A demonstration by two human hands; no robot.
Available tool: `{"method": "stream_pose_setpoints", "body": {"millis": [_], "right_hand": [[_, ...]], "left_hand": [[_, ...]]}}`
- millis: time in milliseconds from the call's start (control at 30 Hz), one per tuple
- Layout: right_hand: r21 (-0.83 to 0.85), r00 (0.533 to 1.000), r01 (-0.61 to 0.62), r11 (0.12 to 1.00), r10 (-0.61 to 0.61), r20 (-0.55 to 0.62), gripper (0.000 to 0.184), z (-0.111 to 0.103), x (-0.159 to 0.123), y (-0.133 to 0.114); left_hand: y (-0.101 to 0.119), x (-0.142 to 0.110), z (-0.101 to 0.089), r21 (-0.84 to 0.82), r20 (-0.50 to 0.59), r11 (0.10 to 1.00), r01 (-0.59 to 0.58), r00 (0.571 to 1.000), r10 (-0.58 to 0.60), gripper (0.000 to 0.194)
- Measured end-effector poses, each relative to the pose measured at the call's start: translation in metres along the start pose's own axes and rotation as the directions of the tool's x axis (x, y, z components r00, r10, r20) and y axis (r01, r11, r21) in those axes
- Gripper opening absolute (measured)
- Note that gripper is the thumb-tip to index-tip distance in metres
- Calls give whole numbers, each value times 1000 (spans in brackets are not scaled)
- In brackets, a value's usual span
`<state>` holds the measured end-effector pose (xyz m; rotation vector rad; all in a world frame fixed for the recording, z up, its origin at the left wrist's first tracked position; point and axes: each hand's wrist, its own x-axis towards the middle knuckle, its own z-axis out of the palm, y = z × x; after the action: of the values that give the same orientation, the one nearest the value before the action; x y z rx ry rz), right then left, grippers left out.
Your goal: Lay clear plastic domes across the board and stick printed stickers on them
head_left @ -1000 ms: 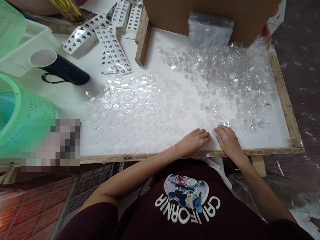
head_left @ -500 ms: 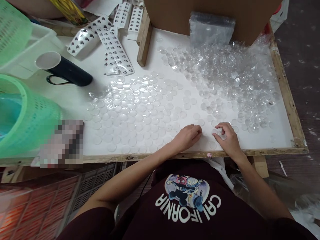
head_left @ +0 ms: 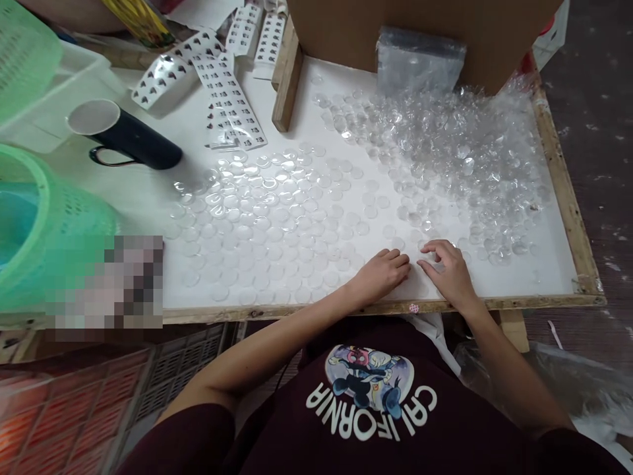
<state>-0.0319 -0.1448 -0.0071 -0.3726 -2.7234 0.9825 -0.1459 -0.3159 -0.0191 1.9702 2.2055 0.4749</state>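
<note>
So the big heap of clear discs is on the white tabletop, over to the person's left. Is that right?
Not quite: the big heap of clear discs is over to the person's right, as the head view shows. It is indeed on the white tabletop.

Clear, round discs (head_left: 274,231) lie flat in a broad single layer, edges touching or slightly overlapping, with bright glare toward twelve o'clock. At its two o'clock, more sit in a loose, glinting heap (head_left: 459,145), tilted every way; scattered strays (head_left: 370,199) lie between.
</note>
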Motion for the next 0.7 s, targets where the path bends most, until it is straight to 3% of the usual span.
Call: {"method": "stream_pose_setpoints", "body": {"millis": [167, 233, 367, 500, 700], "right_hand": [[24, 988, 47, 999, -50, 148, 10, 6, -12, -7], [31, 988, 34, 999, -38, 147, 11, 9, -12, -9], [26, 997, 20, 999, -22, 75, 9, 12, -3, -11], [-17, 986, 74, 997, -71, 150, 9, 11, 3, -13], [-121, 981, 67, 990, -44, 187, 6, -4, -17, -5]], "left_hand": [[-10, -15, -3, -84, -42, 990, 112, 992, -116, 20], [-11, -21, -6, -105, -50, 986, 132, 989, -138, 16], [-4, -20, -10, -111, -57, 990, 91, 994, -97, 12], [0, -12, -9, -82, -106, 991, 108, 988, -117, 17], [-7, -22, -6, -15, -26, 998, 54, 998, -54, 17]]}}
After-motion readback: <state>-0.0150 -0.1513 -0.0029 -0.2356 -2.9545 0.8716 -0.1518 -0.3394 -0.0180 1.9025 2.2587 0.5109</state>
